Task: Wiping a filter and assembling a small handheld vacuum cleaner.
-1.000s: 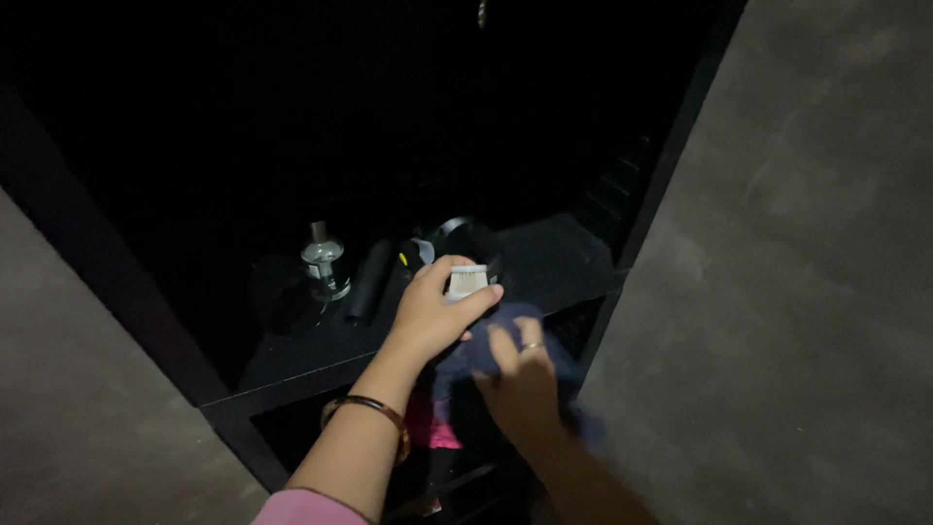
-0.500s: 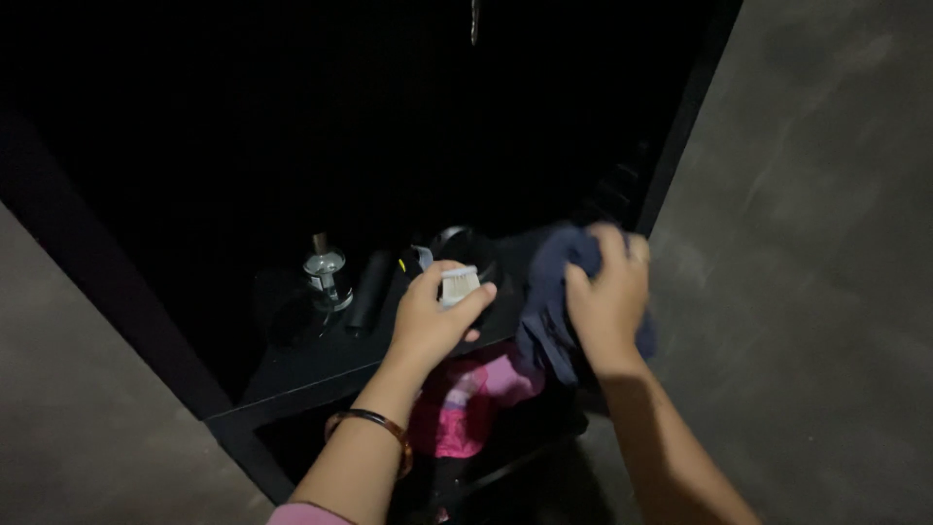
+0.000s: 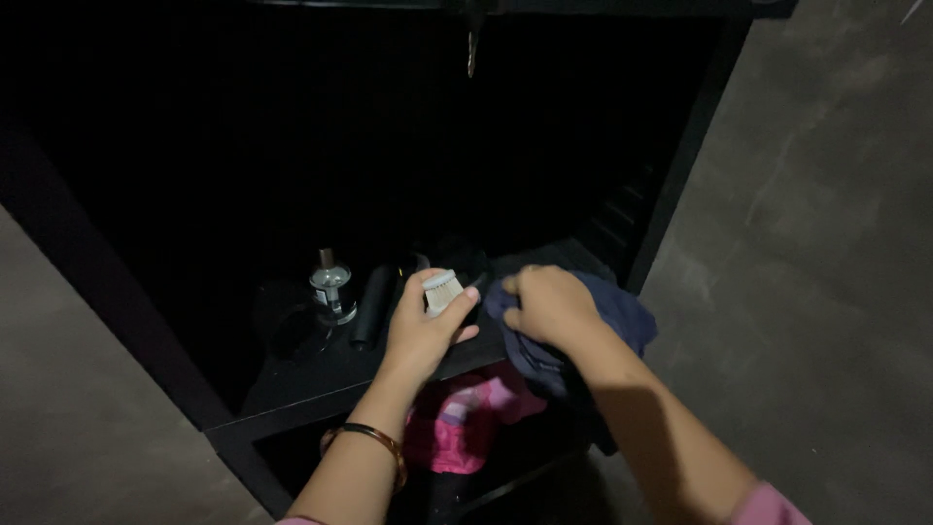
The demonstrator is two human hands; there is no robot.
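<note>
The left hand is curling around a small pale brush, thumb on one side and fingers on the other, so that the bristled end is sticking up above the knuckles; the hand is resting low over the front part of a dark shelf inside a black cabinet. The right hand is lying closed on top of a dark blue cloth, its fingers bunching the fabric against the right end of the same shelf, with part of the cloth drooping over the shelf's front edge. The two hands are sitting just beside each other, the brush nearly touching the cloth's left fold. A thin bangle is circling the left wrist. Further back on the shelf, to the left of the brush, a small glass bottle with a metal cap is standing upright, and a dark cylinder is lying near it. Below the shelf, something pink is showing in the lower compartment. Grey concrete wall is flanking the cabinet.
</note>
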